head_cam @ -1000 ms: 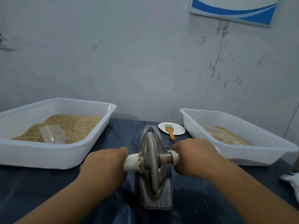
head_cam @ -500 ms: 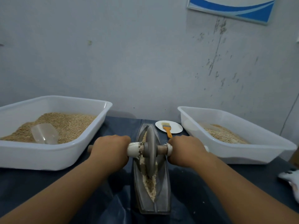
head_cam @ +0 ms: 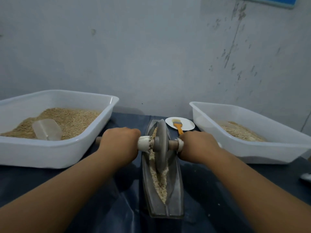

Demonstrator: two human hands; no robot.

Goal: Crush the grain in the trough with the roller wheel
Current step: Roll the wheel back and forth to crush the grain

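Note:
A grey boat-shaped trough point(head_cam: 177, 195) lies lengthwise on the dark blue table in front of me. Tan grain point(head_cam: 160, 184) fills its groove. A grey roller wheel point(head_cam: 161, 145) stands upright in the far half of the trough, on a wooden axle with white collars. My left hand point(head_cam: 120, 145) grips the axle's left handle. My right hand point(head_cam: 198, 147) grips the right handle. Both fists hide most of the handles; a wooden tip shows left of my left hand.
A white tub point(head_cam: 55, 153) of grain with a clear scoop point(head_cam: 47, 129) stands at the left. Another white tub point(head_cam: 262, 150) with paler grain stands at the right. Behind the trough, a white plate point(head_cam: 186, 123) holds an orange-handled brush point(head_cam: 178, 127). The wall is close behind.
Both hands have pushed the wheel away from me, from the near part of the trough to its far half. Grain in the near groove now lies uncovered.

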